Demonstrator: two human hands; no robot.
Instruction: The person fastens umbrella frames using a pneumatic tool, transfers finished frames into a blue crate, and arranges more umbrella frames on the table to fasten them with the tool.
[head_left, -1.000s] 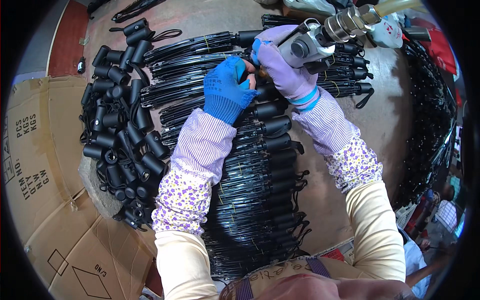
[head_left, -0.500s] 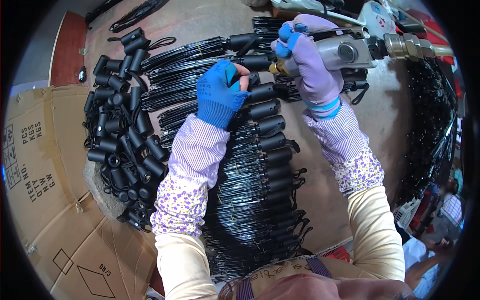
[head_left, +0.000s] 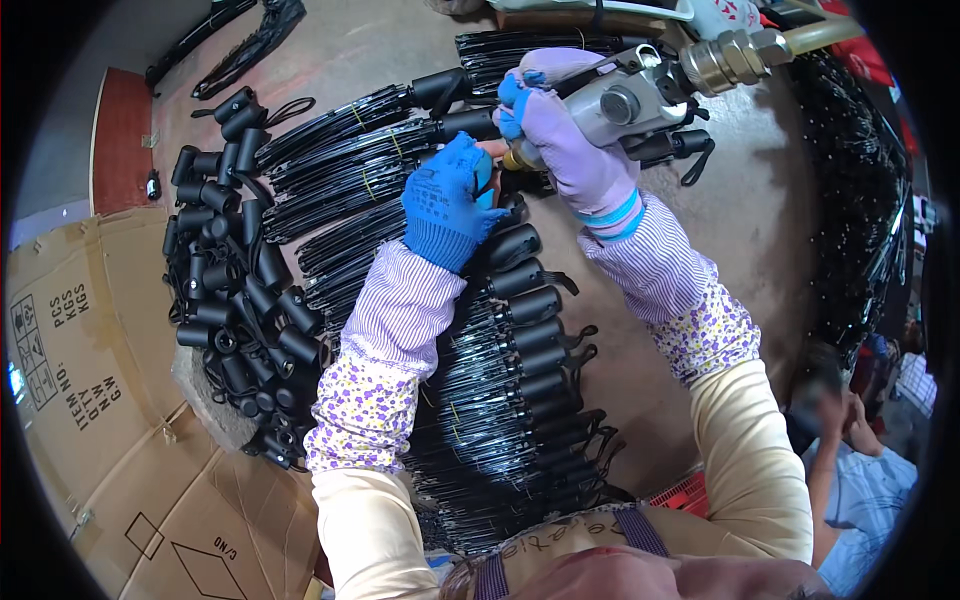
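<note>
My left hand (head_left: pixel 445 205), in a blue knitted glove, is closed over a black umbrella handle in the upper part of the row. The glove hides most of that handle. In a lilac glove, my right hand (head_left: pixel 568 140) grips a silver air screwdriver (head_left: pixel 620 105). Its brass-coloured nose (head_left: pixel 513 160) meets the fingertips of my left hand; the exact contact point is hidden. Below my left hand, folded umbrella frames (head_left: pixel 485 375) lie side by side with black handles (head_left: pixel 530 307) pointing right. More folded umbrellas (head_left: pixel 340 122) lie beyond it.
Loose black handles (head_left: pixel 250 290) are piled on the left, beside a grey stone (head_left: pixel 205 395) and cardboard (head_left: pixel 100 330). A hose fitting (head_left: pixel 735 60) trails to the upper right. Dark umbrella frames (head_left: pixel 850 200) heap along the right. Another person (head_left: pixel 860 470) sits at the lower right.
The screwdriver's nose and my left hand's fingers have come together; a small gap lay between them before. The whole view has shifted slightly.
</note>
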